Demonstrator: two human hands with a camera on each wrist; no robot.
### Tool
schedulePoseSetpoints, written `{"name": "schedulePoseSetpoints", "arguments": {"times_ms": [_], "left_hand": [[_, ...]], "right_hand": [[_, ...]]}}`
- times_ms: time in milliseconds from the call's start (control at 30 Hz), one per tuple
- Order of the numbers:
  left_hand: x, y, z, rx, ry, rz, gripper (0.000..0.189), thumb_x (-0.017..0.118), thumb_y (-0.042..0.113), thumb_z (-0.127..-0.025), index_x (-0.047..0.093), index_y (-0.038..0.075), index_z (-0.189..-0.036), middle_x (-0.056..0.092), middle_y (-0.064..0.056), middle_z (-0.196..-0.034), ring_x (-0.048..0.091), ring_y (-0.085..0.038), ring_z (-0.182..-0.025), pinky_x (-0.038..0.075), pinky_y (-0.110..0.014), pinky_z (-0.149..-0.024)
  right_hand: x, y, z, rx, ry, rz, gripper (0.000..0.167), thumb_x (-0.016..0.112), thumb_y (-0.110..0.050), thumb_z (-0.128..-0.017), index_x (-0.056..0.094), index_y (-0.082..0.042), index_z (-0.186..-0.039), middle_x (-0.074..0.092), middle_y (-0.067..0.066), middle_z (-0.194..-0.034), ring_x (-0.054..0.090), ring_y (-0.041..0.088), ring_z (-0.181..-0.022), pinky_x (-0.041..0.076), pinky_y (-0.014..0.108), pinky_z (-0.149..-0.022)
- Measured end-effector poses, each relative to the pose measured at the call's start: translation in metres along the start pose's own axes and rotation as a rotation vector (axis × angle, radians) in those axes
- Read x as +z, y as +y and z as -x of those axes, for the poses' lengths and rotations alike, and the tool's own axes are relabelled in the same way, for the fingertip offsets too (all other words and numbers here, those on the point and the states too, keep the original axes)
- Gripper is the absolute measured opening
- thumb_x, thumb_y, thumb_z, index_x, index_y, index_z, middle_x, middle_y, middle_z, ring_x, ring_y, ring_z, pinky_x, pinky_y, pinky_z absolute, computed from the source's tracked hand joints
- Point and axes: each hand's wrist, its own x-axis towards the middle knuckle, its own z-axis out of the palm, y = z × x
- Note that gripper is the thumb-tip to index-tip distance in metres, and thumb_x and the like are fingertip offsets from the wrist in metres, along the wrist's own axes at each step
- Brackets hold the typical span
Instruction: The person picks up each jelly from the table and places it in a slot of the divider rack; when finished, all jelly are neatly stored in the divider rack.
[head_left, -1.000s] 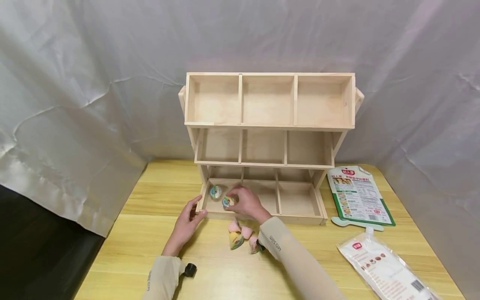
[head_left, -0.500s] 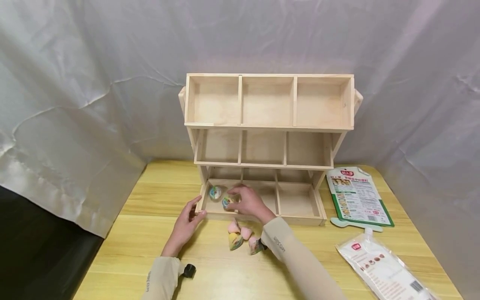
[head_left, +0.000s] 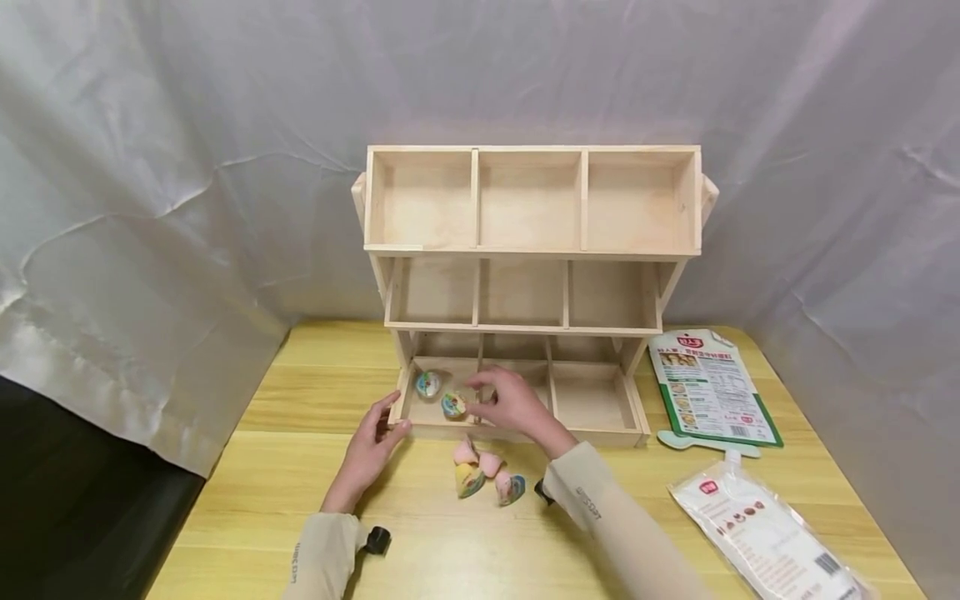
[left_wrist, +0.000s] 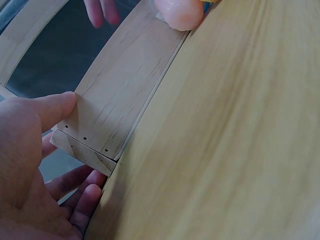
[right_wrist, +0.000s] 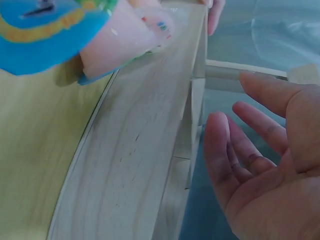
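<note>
Two small jelly cups with printed lids sit in the lower left compartment of the wooden rack (head_left: 517,435): one jelly cup (head_left: 428,384) at the back left, the other jelly cup (head_left: 453,406) nearer the front divider. Just right of the front one, my right hand (head_left: 517,407) hovers with thumb and fingers apart, holding nothing. My left hand (head_left: 371,446) grips the rack's front left corner; in the left wrist view its thumb (left_wrist: 57,107) presses the front board. On the table before the rack lie several more cups, including a yellow jelly cup (head_left: 469,480) and a pink jelly cup (head_left: 510,488).
Two upper tiers of the rack, each with three compartments, rise behind the hands. To the right lie a green and white pouch (head_left: 712,387), a pale green spoon (head_left: 678,442) and a clear-wrapped white packet (head_left: 765,533). Grey curtain (head_left: 225,208) surrounds the table.
My right hand has let go of the front jelly cup and drawn slightly right, its fingers spread. The cup stays in the lower left compartment. My left hand keeps its place.
</note>
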Motion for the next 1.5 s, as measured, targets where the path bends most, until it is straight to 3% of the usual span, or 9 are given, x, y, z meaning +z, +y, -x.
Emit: {"name": "schedulePoseSetpoints", "arguments": {"times_ms": [333, 833, 1500], "left_hand": [[0.0, 0.003, 0.0, 0.011, -0.003, 0.004, 0.061, 0.068, 0.026, -0.102, 0.043, 0.017, -0.157, 0.062, -0.023, -0.132, 0.064, -0.028, -0.111, 0.05, -0.028, -0.091], [0.001, 0.0, -0.001, -0.008, -0.005, 0.019, 0.061, 0.068, 0.026, -0.102, 0.042, 0.021, -0.158, 0.061, -0.022, -0.135, 0.062, -0.029, -0.112, 0.049, -0.033, -0.094], [0.0, 0.003, 0.0, -0.007, -0.005, 0.003, 0.06, 0.066, 0.029, -0.103, 0.042, 0.019, -0.158, 0.06, -0.022, -0.134, 0.062, -0.028, -0.113, 0.048, -0.032, -0.093]], "right_hand": [[-0.011, 0.0, 0.04, -0.021, -0.021, -0.068, 0.039, 0.079, -0.019, -0.093, 0.07, -0.008, -0.13, 0.07, 0.013, -0.126, 0.066, 0.013, -0.082, 0.055, 0.025, -0.072], [-0.011, 0.022, 0.093, -0.036, -0.092, -0.156, 0.037, 0.077, -0.018, -0.095, 0.07, -0.004, -0.128, 0.069, 0.016, -0.124, 0.066, 0.017, -0.093, 0.056, 0.023, -0.078], [-0.001, 0.04, 0.11, -0.018, -0.153, -0.206, 0.032, 0.078, -0.019, -0.093, 0.073, -0.003, -0.121, 0.07, 0.015, -0.116, 0.066, 0.021, -0.092, 0.055, 0.027, -0.078]]}}
